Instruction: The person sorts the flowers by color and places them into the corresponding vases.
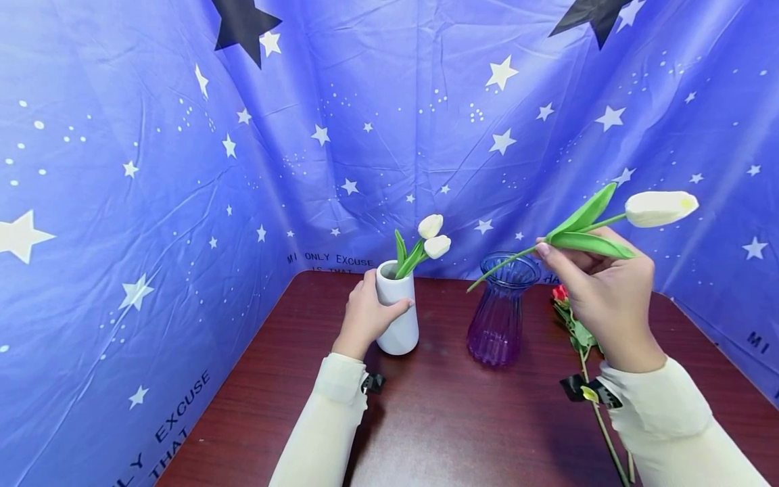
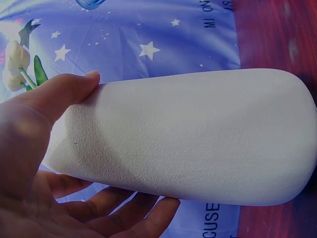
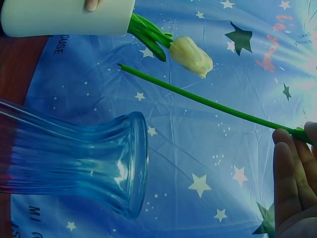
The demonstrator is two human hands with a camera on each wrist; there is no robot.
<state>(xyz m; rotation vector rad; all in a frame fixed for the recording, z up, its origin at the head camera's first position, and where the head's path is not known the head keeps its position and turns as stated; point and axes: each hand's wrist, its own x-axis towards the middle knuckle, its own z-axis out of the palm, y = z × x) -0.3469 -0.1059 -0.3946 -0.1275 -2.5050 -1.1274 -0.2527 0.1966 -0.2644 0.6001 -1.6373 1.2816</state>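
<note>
My left hand (image 1: 366,311) grips a white vase (image 1: 398,330) near its top, thumb on one side and fingers on the other, as the left wrist view also shows. Two white tulips (image 1: 435,237) with green leaves stand in this vase, leaning right. A third white tulip (image 1: 660,208) is pinched by its stem in my right hand (image 1: 615,297), between thumb and fingers. Its bloom points right, and the bare stem end (image 3: 148,78) slants down to the left. In the head view the stem crosses the rim of a blue-purple glass vase (image 1: 496,331).
A red rose (image 1: 560,293) with long stems and leaves lies on the dark red wooden table (image 1: 453,419), partly behind my right hand and forearm. Blue cloth (image 1: 377,101) printed with stars hangs behind the table and along both sides.
</note>
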